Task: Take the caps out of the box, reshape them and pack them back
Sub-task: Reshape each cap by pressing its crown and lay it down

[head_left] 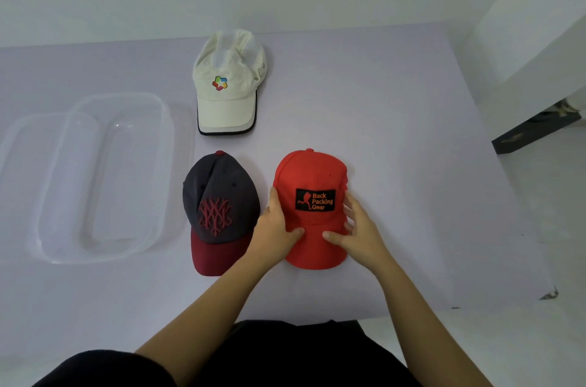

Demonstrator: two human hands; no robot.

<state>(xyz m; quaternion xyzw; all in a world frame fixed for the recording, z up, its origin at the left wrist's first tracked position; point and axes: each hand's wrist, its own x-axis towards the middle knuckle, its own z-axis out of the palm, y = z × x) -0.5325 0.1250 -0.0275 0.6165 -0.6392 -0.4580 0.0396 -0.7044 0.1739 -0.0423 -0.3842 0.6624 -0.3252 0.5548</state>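
Observation:
A red cap (312, 171) with a black "Back Packing Gear" patch lies on the table, brim toward me. My left hand (275, 226) presses its left side and my right hand (356, 229) its right side, both thumbs on the base of the brim. A dark grey cap (218, 196) with a maroon brim and red emblem lies just left of it, untouched. A white cap (228, 82) with a coloured logo rests further back. The clear plastic box (104, 177) stands empty at the left.
A clear lid (22, 145) lies partly under the box's left side. The lilac table (412, 164) ends at the right near a white wall and a dark object on the floor. My dark-clothed lap is at the bottom edge.

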